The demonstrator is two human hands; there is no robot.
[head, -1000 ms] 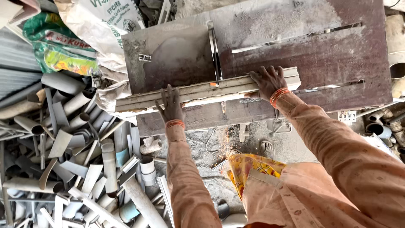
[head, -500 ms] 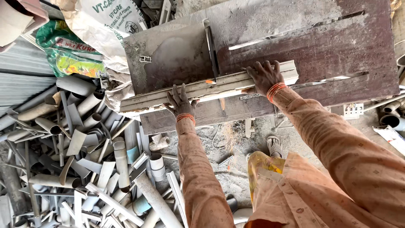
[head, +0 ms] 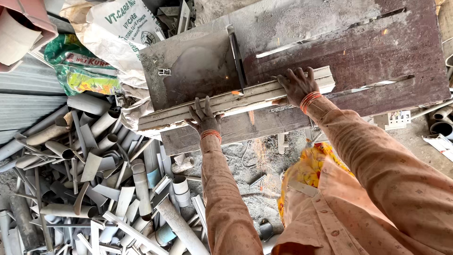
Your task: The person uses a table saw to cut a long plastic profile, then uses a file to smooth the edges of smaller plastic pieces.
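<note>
Our left hand (head: 205, 118) lies flat on the long pale strip (head: 236, 101), fingers spread, pressing it down; this grip is not closed around anything. Our right hand (head: 298, 85) is the same: the grip is open, fingers wide, palm pushing on the strip near its right end.

The strip lies across the counter (head: 377, 52), close to the near edge. Its left end sticks out past the counter's left edge, over the heap of pipe scraps (head: 94, 189). The thin saw blade (head: 236, 56) stands up through a slot in the counter, between our two hands. It meets the strip there, and small orange sparks show at that spot and below the near edge.

To do this well, we think both palms should press flat so the strip cannot tip or jump. We should keep our fingers away from the blade line, one hand on each side. A slow, even push should be best. The left end has no counter under it, so it could drop when the cut goes through; the left hand should hold that part firm. A sleeve (head: 377, 156) should stay clear of the blade.

Printed sacks (head: 108, 28) lie past the counter's far left corner.
</note>
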